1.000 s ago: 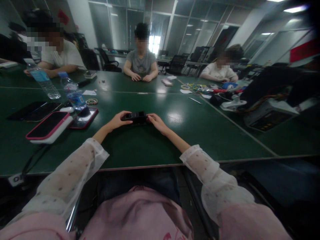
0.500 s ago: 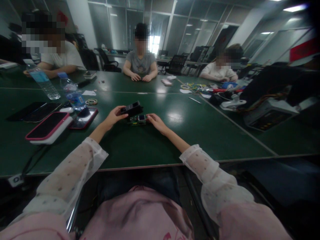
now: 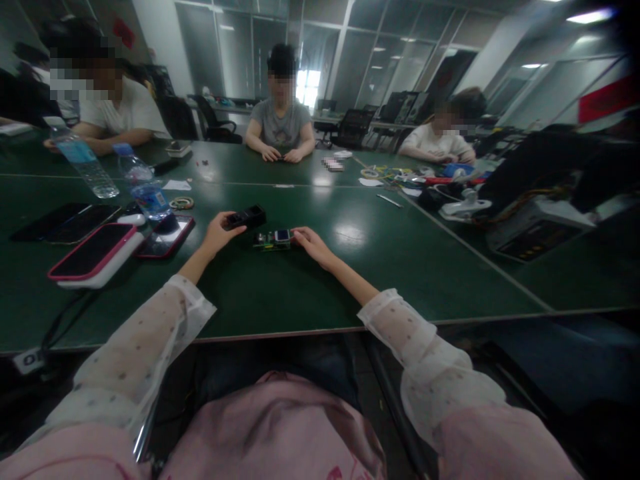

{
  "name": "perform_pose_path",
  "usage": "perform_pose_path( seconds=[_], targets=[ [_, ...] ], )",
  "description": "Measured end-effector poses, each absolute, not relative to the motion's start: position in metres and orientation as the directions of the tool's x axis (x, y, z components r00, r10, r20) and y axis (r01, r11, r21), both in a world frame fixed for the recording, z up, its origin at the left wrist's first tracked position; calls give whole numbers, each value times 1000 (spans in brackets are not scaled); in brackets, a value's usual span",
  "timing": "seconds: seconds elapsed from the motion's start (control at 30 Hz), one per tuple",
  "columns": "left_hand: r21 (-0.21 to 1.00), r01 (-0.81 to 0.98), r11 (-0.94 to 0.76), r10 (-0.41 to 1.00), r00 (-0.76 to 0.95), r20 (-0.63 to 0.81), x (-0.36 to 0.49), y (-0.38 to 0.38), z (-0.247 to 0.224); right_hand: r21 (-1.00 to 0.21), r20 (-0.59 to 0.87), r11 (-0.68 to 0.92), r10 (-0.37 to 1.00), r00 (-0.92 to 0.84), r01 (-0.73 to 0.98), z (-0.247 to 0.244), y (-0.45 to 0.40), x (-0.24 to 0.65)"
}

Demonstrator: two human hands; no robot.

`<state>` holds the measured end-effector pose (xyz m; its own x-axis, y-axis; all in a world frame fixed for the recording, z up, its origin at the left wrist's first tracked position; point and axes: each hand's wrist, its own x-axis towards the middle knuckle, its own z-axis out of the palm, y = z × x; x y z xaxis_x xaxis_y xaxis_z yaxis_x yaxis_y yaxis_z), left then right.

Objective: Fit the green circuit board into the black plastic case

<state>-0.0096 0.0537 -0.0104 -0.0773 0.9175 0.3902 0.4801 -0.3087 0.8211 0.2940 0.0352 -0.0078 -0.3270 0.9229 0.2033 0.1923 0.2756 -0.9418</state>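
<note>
My left hand is closed on the left end of a black plastic casing, which has a rectangular opening at its right end. To the right of and nearer than the casing is a green circuit board with a small screen on top. My right hand pinches the right end of this board between thumb and fingers. Casing and board are apart, both low over the green table. I cannot tell whether the board touches the tabletop.
Left of my hands lie phones, a pink-rimmed phone on a white box, and two water bottles. A tape roll sits behind them. Toward the right are a pen, tangled wires and a metal power unit. Several people sit opposite.
My left hand has drawn the black casing left and slightly nearer, away from the circuit board. More of the board shows now. My right hand stays in place with the board.
</note>
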Motion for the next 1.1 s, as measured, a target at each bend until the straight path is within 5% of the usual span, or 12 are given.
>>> perform_pose_path(
  seconds=[0.23, 0.77, 0.93, 1.1],
  targets=[
    [630, 730, -267, 916, -11, 400, -14, 55, -18, -938, 223, 296, 912, -343, 177, -13, 37, 294],
    [531, 802, -273, 919, 54, 391, -14, 55, -19, -931, 225, 305, 912, -343, 200, -12, 38, 295],
    [594, 747, -298, 917, 52, 395, -14, 55, -18, -933, 224, 299, 917, -331, 199, -10, 36, 293],
    [790, 466, -399, 899, 30, 437, -4, 53, -13, -938, 214, 290, 916, -338, 190, -10, 35, 295]
  ],
)
